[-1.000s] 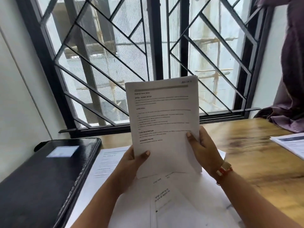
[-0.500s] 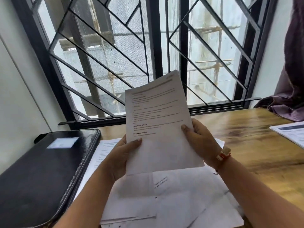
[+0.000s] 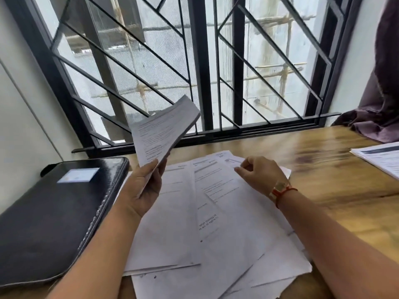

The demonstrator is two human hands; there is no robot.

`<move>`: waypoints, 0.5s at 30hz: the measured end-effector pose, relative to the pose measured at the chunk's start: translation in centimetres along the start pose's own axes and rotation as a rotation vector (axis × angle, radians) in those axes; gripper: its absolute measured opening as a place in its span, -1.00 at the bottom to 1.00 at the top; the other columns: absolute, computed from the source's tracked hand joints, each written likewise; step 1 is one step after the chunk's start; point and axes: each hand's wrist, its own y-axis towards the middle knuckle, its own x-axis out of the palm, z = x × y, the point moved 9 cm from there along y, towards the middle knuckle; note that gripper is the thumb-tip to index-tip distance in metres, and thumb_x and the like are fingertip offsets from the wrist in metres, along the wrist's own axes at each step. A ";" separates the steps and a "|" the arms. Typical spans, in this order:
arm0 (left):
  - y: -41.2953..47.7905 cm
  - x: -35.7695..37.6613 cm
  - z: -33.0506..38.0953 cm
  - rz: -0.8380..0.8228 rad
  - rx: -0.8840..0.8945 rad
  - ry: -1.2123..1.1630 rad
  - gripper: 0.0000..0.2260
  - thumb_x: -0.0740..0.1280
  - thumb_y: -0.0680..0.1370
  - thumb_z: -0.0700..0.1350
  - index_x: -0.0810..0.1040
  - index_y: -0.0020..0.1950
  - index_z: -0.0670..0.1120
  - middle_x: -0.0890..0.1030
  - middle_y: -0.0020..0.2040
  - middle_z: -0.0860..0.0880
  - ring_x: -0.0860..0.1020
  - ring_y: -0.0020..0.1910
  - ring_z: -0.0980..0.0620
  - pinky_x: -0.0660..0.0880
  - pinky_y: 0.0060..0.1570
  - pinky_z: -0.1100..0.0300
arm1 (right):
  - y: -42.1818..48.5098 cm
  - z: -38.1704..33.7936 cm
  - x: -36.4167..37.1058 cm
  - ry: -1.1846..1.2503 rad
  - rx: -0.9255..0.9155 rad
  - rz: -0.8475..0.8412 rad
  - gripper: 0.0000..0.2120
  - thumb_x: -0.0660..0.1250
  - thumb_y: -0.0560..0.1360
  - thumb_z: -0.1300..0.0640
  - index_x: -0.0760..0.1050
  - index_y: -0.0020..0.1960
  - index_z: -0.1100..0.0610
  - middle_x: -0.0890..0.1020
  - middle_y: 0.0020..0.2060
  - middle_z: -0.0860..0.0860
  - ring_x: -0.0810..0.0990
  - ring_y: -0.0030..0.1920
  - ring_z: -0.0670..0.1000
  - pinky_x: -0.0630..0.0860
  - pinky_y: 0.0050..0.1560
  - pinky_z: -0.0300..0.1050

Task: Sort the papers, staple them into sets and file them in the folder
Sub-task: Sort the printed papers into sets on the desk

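A: While looking down at sheaf (image 3: 164,130), how to describe?

B: As white, with several sheets together, printed in short dark lines too blurred to read. Tilted, with far corner up towards window (image 3: 200,61) and edges fanned a little at that end.

A: And where exactly?

B: Up in air, over left part of table (image 3: 323,190), above the gap between folder (image 3: 54,212) and papers (image 3: 226,244). Touching neither of them.

A: Held how?

B: Gripped at lower end by left hand (image 3: 144,190), with thumb on printed face and fingers curled round behind. Raised on a forearm coming from lower left.

A: And right hand (image 3: 259,173)?

B: Low over papers, near their far edge, with knuckles up and fingers curled. Thumb and forefinger close together at corner of a top sheet. Cannot tell whether pinching that corner or only touching it. Wearing a red and gold band (image 3: 280,189) at wrist.

A: Papers themselves?

B: Loose and white, spread flat in an untidy overlapping heap in middle of table. Printed in places, with one block of text upside down to camera.

A: Folder?

B: Black, closed, lying flat at left, with pale label (image 3: 78,175) on cover. Just beside left edge of heap.

A: Anything more?

B: Yes, a stack (image 3: 380,158) of printed sheets at right edge of table, well apart from heap. Also purple cloth (image 3: 384,93) by wall behind it.
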 end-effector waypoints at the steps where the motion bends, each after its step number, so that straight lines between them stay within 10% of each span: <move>1: 0.1 -0.2 0.0 0.007 0.000 -0.001 0.16 0.75 -0.10 -0.27 0.41 0.48 -0.18 0.57 0.36 -0.10 0.70 -0.05 0.09 0.56 -0.41 0.41 | -0.2 0.0 0.2 -0.055 0.003 -0.022 -0.69 0.41 0.48 -0.16 0.62 0.06 0.06 0.69 -0.06 0.01 0.63 -0.02 0.04 0.54 0.01 -0.11; 7: -0.2 -0.7 -0.2 0.074 0.018 -0.007 -0.37 0.44 0.42 -0.27 0.40 0.49 -0.19 0.53 0.40 -0.11 0.70 -0.11 0.09 0.56 -0.42 0.41 | -0.6 0.4 1.1 -0.205 0.040 -0.174 -0.40 0.54 0.33 -0.24 0.52 0.23 0.05 0.64 0.11 -0.01 0.58 0.14 0.05 0.51 0.16 -0.06; 15: 0.2 -1.4 -0.3 0.118 0.024 0.025 -0.49 0.34 0.50 -0.26 0.43 0.47 -0.17 0.51 0.41 -0.14 0.69 -0.14 0.08 0.54 -0.46 0.40 | -0.4 1.1 1.4 -0.181 0.088 -0.177 -0.43 0.56 0.30 -0.21 0.52 0.20 0.01 0.65 0.08 -0.01 0.57 0.12 0.05 0.52 0.12 -0.06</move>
